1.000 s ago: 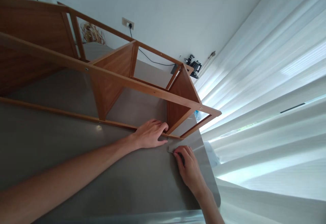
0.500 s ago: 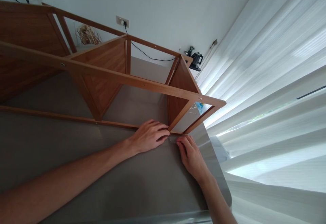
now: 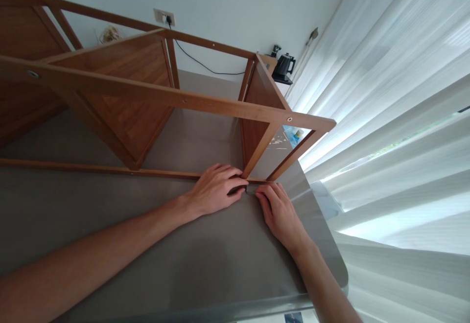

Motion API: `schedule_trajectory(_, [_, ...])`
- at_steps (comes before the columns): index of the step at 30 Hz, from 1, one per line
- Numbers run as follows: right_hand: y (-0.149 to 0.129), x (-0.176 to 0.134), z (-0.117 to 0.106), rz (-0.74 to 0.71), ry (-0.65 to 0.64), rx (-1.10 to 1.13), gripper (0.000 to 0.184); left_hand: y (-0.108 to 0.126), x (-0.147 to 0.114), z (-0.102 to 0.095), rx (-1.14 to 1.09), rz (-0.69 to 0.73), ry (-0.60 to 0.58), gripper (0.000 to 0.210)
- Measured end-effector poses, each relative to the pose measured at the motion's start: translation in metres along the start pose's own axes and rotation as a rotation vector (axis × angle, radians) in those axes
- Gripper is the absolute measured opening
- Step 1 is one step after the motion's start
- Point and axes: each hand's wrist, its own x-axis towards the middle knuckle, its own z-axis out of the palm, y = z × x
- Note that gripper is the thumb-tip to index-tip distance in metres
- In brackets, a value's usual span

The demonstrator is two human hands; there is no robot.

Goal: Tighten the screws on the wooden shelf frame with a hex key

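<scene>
A wooden shelf rack lies on its side on the grey table. My left hand is closed at its lower rail, by the foot of a crosspiece near the right end. The thumb and fingers curl in close to the joint. Between my right thumb and fingertips is a thin L-shaped metal hex key; its short end points at the rail beside my left fingertips. My right hand hovers just above the tabletop. Whether the key's tip sits in a bolt is hidden.
White curtains hang along the right, past the table's rounded corner. A black kettle stands behind the rack's right end. Against the wall, a cord runs from a socket. A blue packet lies behind the rack's end.
The camera view has shifted, so the rack appears lower-angled and closer. Both hands stay at the same joint, and the hex key has turned slightly in my right fingers.
</scene>
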Motion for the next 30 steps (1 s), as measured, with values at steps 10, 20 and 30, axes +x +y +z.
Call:
schedule_trajectory(10, [-0.001, 0.000, 0.000, -0.007, 0.013, -0.011, 0.014, 0.006, 0.006, -0.001, -0.027, -0.089, 0.006, 0.014])
schedule_trajectory(20, [-0.002, 0.001, -0.001, -0.015, 0.014, -0.007, 0.015, 0.012, 0.001, -0.003, 0.002, -0.084, 0.000, 0.018])
schedule_trajectory(30, [-0.002, 0.002, 0.000, -0.023, 0.038, -0.021, 0.017, 0.011, -0.002, -0.001, 0.012, -0.062, 0.015, 0.024])
